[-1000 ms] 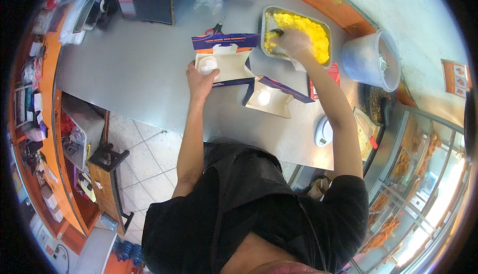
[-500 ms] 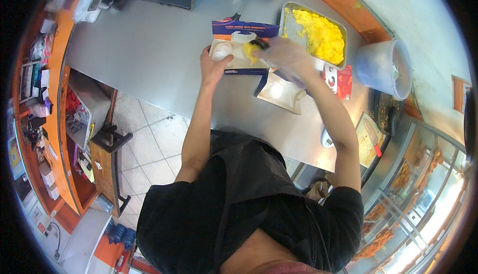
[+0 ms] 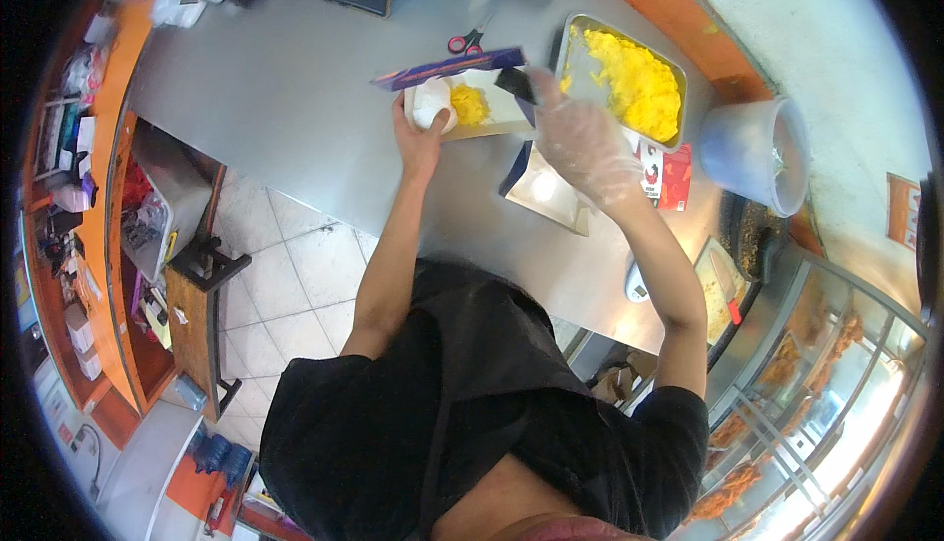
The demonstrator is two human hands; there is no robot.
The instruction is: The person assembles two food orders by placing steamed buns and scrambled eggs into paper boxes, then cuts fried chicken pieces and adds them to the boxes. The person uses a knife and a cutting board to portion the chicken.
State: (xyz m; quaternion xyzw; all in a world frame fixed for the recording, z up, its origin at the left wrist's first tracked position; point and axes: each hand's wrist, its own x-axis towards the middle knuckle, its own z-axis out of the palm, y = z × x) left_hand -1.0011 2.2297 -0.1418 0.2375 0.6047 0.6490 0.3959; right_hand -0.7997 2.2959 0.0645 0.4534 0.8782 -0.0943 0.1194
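My left hand (image 3: 421,143) grips the near left side of an open paper food box (image 3: 503,113) with a dark purple lid flap. A white rounded mound (image 3: 431,100), seemingly rice, fills the box's left end. Beside it lies a heap of yellow scrambled egg (image 3: 470,104). My right hand (image 3: 590,148), in a clear plastic glove, is closed on a black flat-ended utensil, perhaps a spatula (image 3: 516,84), at the box's right end. A metal tray (image 3: 578,59) of yellow egg stands beyond that hand. Under my right wrist sits a second open paper box (image 3: 546,189).
Scissors (image 3: 467,42) lie behind the box. To the right are a red and white packet (image 3: 674,177), a translucent bucket (image 3: 742,152) and a knife (image 3: 728,285) on a cutting board (image 3: 710,305). A glass display case (image 3: 787,403) borders the counter's right end.
The yellow egg that was at the black utensil now lies in the box beside the white mound. My right hand has drawn right, and the box's lid flap has tilted up.
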